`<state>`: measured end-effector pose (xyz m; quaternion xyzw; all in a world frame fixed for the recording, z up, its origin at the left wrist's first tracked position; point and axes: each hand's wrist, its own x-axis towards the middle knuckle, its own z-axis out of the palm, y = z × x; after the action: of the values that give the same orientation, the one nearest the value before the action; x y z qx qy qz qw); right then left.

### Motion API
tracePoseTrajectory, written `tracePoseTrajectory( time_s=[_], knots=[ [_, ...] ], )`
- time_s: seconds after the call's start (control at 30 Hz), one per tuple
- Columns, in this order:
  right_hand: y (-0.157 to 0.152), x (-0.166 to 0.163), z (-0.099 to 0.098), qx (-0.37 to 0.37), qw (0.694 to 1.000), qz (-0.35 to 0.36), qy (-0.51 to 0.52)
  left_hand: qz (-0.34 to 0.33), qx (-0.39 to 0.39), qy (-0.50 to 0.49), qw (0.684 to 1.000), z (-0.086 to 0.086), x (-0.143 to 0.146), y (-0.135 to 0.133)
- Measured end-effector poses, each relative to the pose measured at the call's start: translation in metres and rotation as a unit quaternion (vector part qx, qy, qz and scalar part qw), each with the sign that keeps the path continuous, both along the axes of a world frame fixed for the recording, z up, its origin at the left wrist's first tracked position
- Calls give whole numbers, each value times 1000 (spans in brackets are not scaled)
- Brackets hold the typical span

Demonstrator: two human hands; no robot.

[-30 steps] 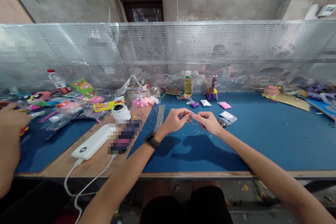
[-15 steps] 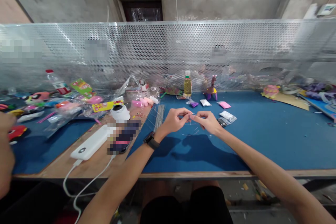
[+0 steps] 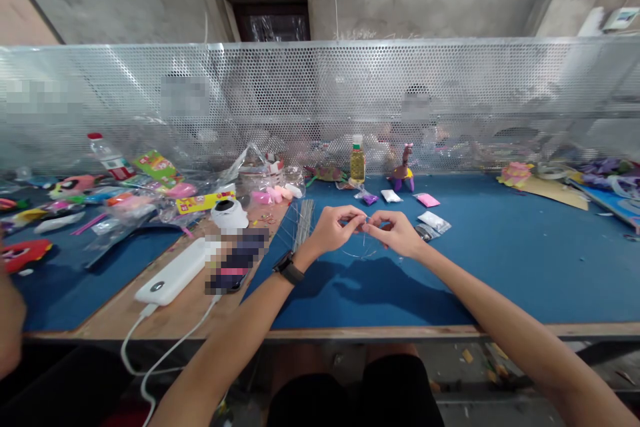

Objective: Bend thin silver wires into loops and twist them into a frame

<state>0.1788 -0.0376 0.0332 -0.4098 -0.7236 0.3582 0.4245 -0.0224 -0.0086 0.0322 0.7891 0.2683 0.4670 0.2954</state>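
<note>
Evidently the left hand point(image 3: 334, 230) and the right hand point(image 3: 396, 233) met over the middle of the table point(image 3: 450, 332), thumbs and fingertips pinched on a thin wire point(image 3: 365, 238) that hung below them, above the blue mat point(image 3: 530, 267). Left of the hands lay a bundle of grey wires point(image 3: 303, 223), pointing toward the far edge. Nearer that edge were a purple packet point(image 3: 369, 199), a white packet point(image 3: 391, 196) and a pink packet point(image 3: 427, 200), with a yellow bottle point(image 3: 357, 167) upright behind them
</note>
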Motion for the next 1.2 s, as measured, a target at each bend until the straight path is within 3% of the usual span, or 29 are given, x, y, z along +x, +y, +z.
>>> tracePoseTrajectory(
  time_s=[0.23,0.67,0.9,1.2],
  knots=[
    [0,2,1,90,993,-36,-61,-16,-40,-21,999,-3,-1,2],
    [7,4,-10,113,989,-77,-47,-41,-69,-9,997,-8,-3,7],
    [11,7,-14,141,983,-73,-86,-48,-55,4,997,-6,-3,8],
    [12,6,-14,171,976,-77,-110,-8,26,-8,1000,-3,2,5]
  ],
)
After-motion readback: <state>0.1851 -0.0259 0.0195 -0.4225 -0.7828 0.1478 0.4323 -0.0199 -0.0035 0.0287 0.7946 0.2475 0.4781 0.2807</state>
